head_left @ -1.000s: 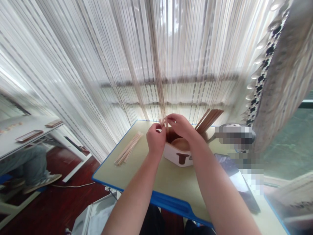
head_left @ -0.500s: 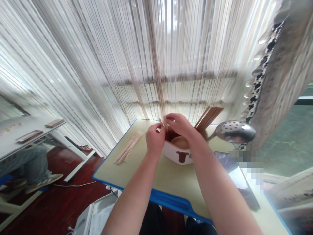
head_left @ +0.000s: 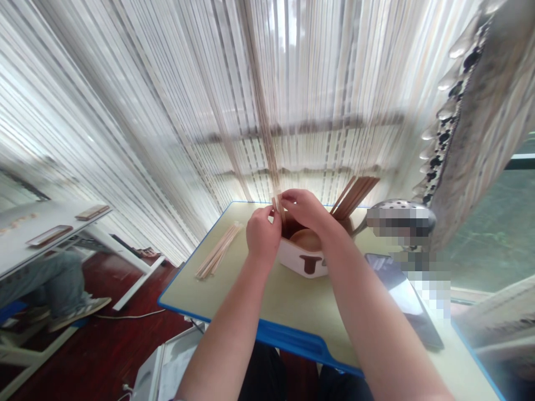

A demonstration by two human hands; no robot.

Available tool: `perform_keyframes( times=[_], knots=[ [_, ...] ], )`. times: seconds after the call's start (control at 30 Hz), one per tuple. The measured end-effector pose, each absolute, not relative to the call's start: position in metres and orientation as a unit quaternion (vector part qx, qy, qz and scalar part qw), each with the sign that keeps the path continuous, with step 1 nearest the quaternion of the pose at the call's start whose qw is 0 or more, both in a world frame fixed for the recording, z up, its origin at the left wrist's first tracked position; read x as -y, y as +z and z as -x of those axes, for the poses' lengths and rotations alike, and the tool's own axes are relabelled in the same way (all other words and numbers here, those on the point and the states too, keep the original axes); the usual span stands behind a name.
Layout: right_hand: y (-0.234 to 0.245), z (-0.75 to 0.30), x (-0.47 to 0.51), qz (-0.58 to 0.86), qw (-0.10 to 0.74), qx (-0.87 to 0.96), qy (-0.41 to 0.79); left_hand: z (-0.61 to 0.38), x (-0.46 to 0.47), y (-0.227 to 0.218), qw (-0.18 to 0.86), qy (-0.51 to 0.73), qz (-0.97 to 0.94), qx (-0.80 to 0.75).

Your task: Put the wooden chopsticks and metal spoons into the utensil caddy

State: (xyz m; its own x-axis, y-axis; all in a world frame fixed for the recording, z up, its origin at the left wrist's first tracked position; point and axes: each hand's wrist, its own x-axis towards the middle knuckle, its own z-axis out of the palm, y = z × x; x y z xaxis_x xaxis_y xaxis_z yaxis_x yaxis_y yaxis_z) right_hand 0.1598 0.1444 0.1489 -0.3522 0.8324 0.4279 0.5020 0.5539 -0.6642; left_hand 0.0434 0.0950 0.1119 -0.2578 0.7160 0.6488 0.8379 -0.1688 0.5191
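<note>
My left hand [head_left: 264,231] is closed around light wooden chopsticks [head_left: 277,201] standing at the left end of the utensil holder [head_left: 296,260]. From the other side, my right hand [head_left: 301,205] pinches the upper part of the same chopsticks. Their lower ends are hidden behind the hands and the rim. The holder is white outside and brown inside, with a round wooden piece [head_left: 307,240] in it. Darker brown chopsticks [head_left: 355,197] lean out of its right side, beside the long-handled slotted ladle [head_left: 378,214]. More light chopsticks [head_left: 218,250] lie in a loose bundle left of my left hand.
The table [head_left: 234,301] has a blue edge. A dark flat tablet-like device [head_left: 407,298] lies at its right, under my right forearm. String curtains [head_left: 200,83] hang behind. To the left are a white table [head_left: 25,250] and a person's leg and shoe [head_left: 77,309].
Both hands stay at the left end of the holder, and the chopsticks' tops now sit closer together between the fingers. The view has shifted slightly.
</note>
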Motion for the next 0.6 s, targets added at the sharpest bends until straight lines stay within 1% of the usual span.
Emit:
perform_keyframes(
  times=[0.23,0.43,0.6],
  knots=[
    [0.1491,-0.1604,-0.1433,0.415,0.384,0.79,0.234,-0.0401,-0.0992,0.1099,0.014,-0.495,0.589,0.639],
    [0.1529,-0.1604,-0.1401,0.406,0.408,0.782,0.241,-0.0421,-0.0983,0.1127,-0.066,-0.519,0.565,0.638],
    [0.1514,-0.161,-0.1411,0.408,0.403,0.783,0.24,-0.0427,-0.0991,0.1088,-0.074,-0.525,0.556,0.64]
  ],
)
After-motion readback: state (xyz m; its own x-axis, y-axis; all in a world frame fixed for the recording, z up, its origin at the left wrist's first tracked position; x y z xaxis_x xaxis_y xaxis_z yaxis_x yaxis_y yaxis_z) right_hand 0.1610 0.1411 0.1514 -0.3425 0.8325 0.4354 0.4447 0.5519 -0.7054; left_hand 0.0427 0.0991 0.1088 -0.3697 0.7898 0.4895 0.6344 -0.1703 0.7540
